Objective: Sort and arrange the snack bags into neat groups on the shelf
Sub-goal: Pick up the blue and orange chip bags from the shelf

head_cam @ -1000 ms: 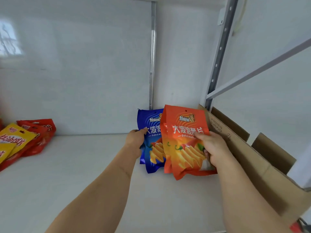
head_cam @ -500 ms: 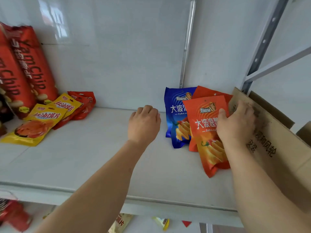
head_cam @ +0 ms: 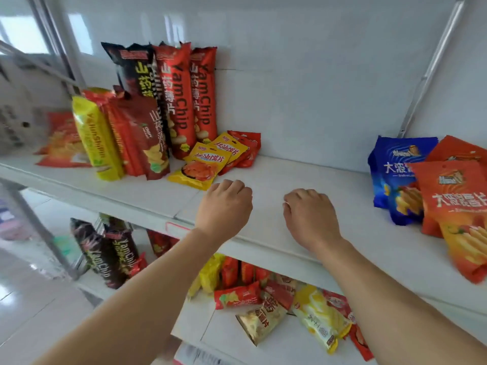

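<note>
My left hand and my right hand hover side by side over the bare middle of the white shelf, fingers loosely curled, holding nothing. At the right a blue chip bag leans on the back wall, with an orange chip bag in front of it and another orange bag behind. At the left, tall red YamChip bags stand against the wall beside a black one. Flat yellow bags and small red bags lie just ahead of my left hand.
A yellow tall bag and a dark red bag stand at the shelf's left front, orange bags behind them. The lower shelf holds several mixed bags and dark YamChip bags. A metal upright rises at the right.
My right hand has let go of the orange bag and pulled back left. Both hands now sit mid-shelf. My view has swung left and down, showing the tall bags and lower shelf.
</note>
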